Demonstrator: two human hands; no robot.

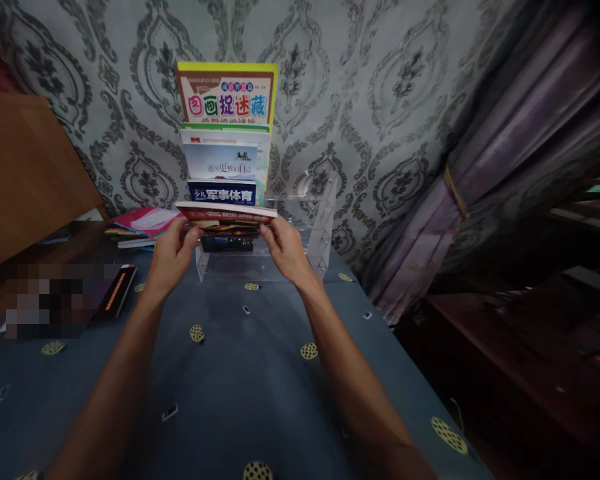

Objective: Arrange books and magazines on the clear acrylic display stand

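Between my two hands is a book with a dark red cover (225, 215), tilted so that its white page edge faces up. My left hand (174, 248) is closed on its left end, thumb in front. Its right end is pinched by my right hand (284, 248). Just behind it stands a clear acrylic tiered book rack (323, 230). In the rack's left part several books stand one behind another: a dark blue book (221, 193), a pale blue book (223, 162) and a tall yellow-edged book (227, 93) at the back.
Left of the rack lies a pile of books and papers with a pink top (145, 220). Nearer, a dark book (117, 291) lies beside a blurred patch. A wooden panel (35, 167) stands at left. The blue patterned tablecloth (250, 373) ends at right, near a purple curtain (445, 207).
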